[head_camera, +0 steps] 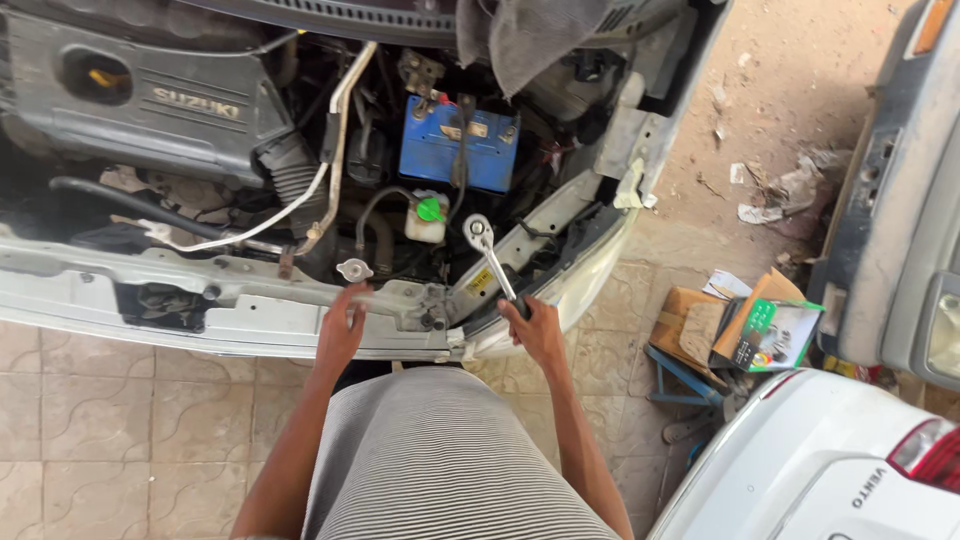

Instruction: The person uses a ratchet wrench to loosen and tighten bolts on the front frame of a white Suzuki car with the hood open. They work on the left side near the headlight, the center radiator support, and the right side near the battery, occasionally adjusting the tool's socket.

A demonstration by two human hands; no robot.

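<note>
- Ratchet wrench (492,262) is gripped by right hand (537,330), fingers closed on its handle, head near blue battery (458,145).
- Left hand (342,325) is rested on front panel (250,310), fingers curled over its edge.

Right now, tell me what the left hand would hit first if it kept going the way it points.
The left hand points into the engine bay. First in line looks like the silver radiator cap, just beyond the fingers; depth is hard to judge from above.
</note>
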